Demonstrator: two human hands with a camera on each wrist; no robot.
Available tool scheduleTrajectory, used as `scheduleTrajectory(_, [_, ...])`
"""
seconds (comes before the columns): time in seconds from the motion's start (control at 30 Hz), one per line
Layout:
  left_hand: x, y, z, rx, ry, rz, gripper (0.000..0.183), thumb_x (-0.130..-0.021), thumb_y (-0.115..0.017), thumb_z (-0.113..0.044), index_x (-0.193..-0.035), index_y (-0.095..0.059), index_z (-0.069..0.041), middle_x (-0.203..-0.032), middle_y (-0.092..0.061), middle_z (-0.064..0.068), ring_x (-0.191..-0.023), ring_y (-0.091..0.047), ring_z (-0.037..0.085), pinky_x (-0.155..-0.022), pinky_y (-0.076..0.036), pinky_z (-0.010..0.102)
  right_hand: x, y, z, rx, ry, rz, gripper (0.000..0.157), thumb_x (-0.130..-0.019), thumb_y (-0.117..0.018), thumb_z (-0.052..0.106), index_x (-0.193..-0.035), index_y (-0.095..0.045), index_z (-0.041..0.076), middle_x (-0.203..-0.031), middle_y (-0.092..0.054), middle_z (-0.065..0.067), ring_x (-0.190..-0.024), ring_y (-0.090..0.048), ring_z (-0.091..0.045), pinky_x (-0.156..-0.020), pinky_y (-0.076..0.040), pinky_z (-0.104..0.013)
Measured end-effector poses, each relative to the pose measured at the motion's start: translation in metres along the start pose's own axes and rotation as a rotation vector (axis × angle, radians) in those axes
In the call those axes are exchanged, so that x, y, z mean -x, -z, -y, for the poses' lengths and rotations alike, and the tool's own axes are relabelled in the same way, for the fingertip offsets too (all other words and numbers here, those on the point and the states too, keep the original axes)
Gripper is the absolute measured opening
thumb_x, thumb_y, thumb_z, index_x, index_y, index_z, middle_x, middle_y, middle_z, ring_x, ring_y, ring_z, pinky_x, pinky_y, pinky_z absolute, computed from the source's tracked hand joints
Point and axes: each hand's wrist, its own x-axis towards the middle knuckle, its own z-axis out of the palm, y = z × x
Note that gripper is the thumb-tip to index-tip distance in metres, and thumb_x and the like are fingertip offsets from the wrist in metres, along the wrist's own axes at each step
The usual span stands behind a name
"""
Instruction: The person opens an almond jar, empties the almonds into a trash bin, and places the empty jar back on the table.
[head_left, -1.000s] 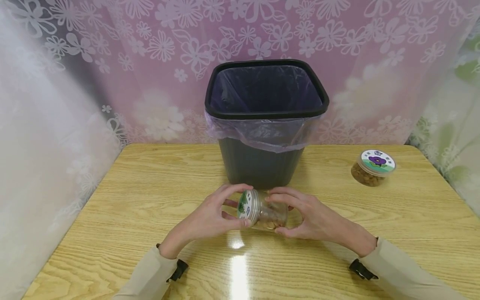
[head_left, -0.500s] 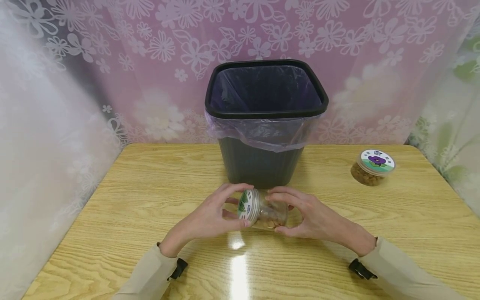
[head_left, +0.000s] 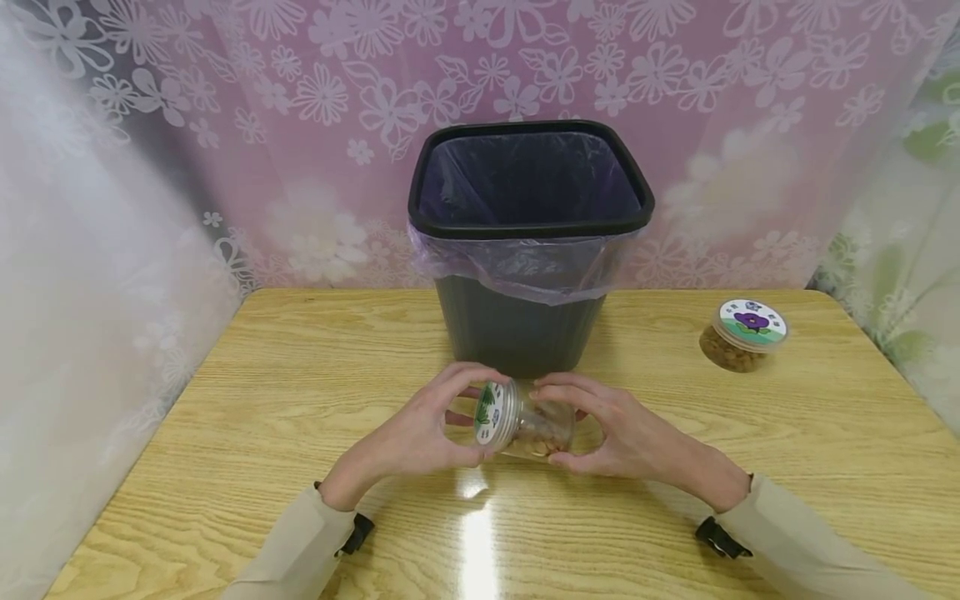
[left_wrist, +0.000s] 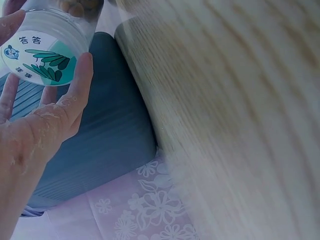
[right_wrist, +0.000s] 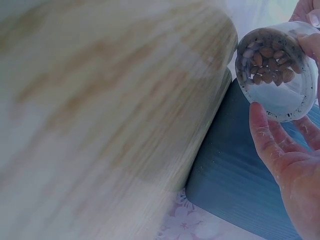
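Note:
A clear jar [head_left: 537,432] is tipped on its side in front of the bin, its lid turned to the left. Curved fingers and thumb of my left hand [head_left: 420,427] grip the screw lid [left_wrist: 42,57], which bears a green leaf label. My right hand [head_left: 626,429] holds the jar around its base end. Brown nuts or beans [right_wrist: 272,65] show through the clear bottom in the right wrist view; their exact kind is unclear. Whether the jar touches the table, I cannot tell.
Behind the hands stands a dark bin [head_left: 525,321] with a purple liner bag folded over its rim. A second, shorter jar [head_left: 735,346] with a purple flower lid stands upright at the right rear of the wooden table [head_left: 300,358]. Floral curtains [head_left: 300,167] hang behind.
My left fingers and thumb have shifted slightly around the lid, and the lid's label has turned a little. The right hand and the jar body stay nearly where they were.

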Motion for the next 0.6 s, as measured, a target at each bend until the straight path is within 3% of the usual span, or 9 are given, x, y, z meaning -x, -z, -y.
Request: scheduleTrajectory(0.6, [0.0018,0.0002,0.0014,0.021,0.029,-0.001,0.078,-0.081,-0.085,-0.017,-0.145,-0.047,-0.039,-0.151,-0.041,-0.006,-0.126,-0.057,0.027,-0.094,-0.058,0.033,0.0002,-0.0013,0.0015,-0.003,0.003,0.006,0.069,-0.079,-0.088,0.022,-0.140,-0.057,0.016,-0.141,-0.060,-0.006,-0.122,-0.064,-0.023,-0.093,-0.060,-0.040])
